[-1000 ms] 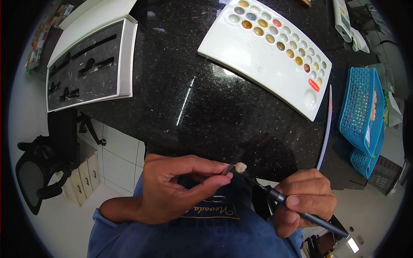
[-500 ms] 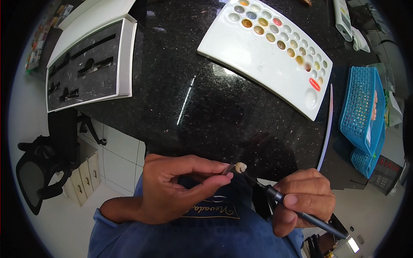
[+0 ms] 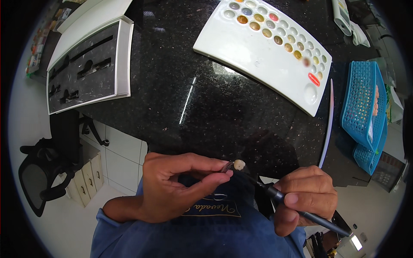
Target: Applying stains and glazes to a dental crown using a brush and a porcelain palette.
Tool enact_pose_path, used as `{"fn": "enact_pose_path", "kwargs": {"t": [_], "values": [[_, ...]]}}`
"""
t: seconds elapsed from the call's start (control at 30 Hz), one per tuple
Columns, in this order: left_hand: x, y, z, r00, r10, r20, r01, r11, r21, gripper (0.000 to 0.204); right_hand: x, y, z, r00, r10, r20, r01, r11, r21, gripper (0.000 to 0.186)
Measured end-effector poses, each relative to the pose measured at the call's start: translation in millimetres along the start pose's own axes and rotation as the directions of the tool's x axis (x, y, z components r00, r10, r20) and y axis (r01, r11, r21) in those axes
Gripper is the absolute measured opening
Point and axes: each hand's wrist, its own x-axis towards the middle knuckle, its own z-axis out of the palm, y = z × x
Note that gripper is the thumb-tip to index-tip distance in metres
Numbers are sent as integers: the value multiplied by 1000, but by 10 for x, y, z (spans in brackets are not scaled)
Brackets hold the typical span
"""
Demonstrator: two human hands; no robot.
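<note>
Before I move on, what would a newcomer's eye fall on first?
The white palette, dotted with coloured wells, stands out on the black worktop, toward upper right. Lower centre, the left hand has its grip on a dark holder bearing a small tooth-shaped piece, facing a pen-like tool in the right hand. Blue baskets sit far right.

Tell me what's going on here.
A person's left hand holds a dark holder with a small tooth-shaped piece at its end. The right hand grips a dark pen-like tool aimed at that piece; whether it touches is hard to tell. A white palette lies on the dark countertop.
</note>
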Motion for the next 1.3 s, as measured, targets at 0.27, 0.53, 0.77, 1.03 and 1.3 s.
{"fn": "enact_pose_path", "kwargs": {"t": [0.27,0.53,0.77,1.03,1.3], "values": [[-3,18,-9,1000,-9,-2,9,1000,3,16,-9,32,-65,993,-67,101,69,997,-19,16],[-4,-6,-17,1000,10,4,-10,1000,4,16,-27,3,11,999,-4,-41,3,999,-34,13],[-8,18,8,1000,-7,-14,7,1000,-5,16,20,-8,-10,1000,-20,3,20,999,-26,16],[-18,-1,-5,1000,-17,-10,17,1000,-3,17,-33,19,38,998,-19,-67,16,999,-49,13],[-19,-2,-6,1000,-18,-14,18,1000,5,17,-50,21,45,993,-9,-114,2,998,-56,10]]}}
